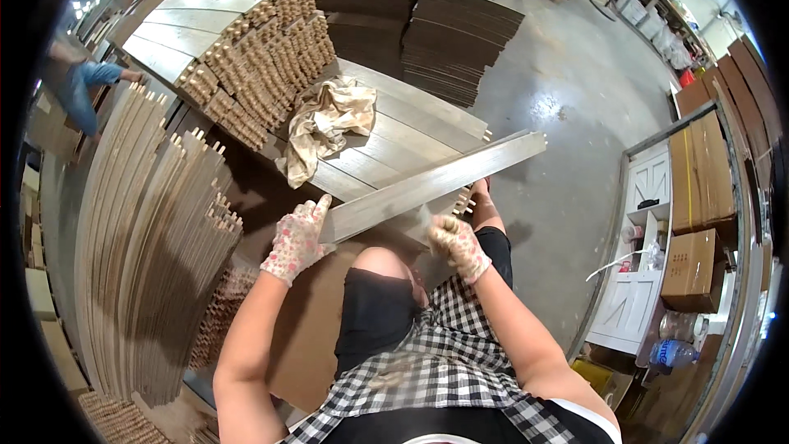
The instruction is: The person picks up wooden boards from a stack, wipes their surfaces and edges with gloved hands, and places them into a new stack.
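Note:
My left hand [297,240], in a white glove with a pink pattern, grips the near left end of a grey wooden board [436,182]. The board slants up to the right across my lap, and a short round dowel shows at its far end. My right hand [460,248], gloved alike, is closed just below the board's near edge. Something pale shows at its fingertips, too blurred to name. Under and beyond the board lies a layer of similar grey boards [390,150] with dowelled ends. A crumpled, stained cream cloth [329,123] rests on them.
Tall stacks of dowelled boards stand at the left [140,263] and far left [271,57]. Dark panels [460,33] are piled beyond. To the right, a metal-framed rack holds white panels [629,312], cardboard boxes [692,271] and a water bottle [674,353]. Another person's leg [86,86] shows far left.

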{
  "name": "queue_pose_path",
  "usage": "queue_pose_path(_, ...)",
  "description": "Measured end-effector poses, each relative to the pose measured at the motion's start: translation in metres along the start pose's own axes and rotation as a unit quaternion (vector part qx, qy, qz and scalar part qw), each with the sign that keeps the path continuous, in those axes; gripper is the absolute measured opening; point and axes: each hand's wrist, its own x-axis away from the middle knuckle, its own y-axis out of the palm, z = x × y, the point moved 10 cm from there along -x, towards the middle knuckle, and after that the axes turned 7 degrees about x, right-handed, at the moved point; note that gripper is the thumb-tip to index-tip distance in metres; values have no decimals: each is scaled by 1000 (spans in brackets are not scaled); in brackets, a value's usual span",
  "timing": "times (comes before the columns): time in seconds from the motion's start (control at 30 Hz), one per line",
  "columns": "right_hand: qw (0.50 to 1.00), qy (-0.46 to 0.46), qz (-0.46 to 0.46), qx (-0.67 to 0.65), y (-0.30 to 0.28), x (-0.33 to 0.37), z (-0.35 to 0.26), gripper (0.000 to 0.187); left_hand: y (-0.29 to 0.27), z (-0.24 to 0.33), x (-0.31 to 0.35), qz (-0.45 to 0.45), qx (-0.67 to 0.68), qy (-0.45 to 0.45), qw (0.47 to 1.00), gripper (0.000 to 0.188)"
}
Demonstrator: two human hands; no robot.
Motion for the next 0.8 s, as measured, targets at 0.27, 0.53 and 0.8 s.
queue_pose_path(0.27, 980, -47, 55, -188, 10, -35, 6, 10, 14, 3, 18, 66, -9, 39, 997, 22)
queue_pose_path(0.53, 995, -42, 29, -81, 10, -50, -26, 11, 40, -4, 32, 142, -93, 36, 985, 44)
queue_pose_path(0.8, 760, -273, 231, 542, -15, -54, -76, 9, 47, -10, 17, 69, 34, -35, 996, 82)
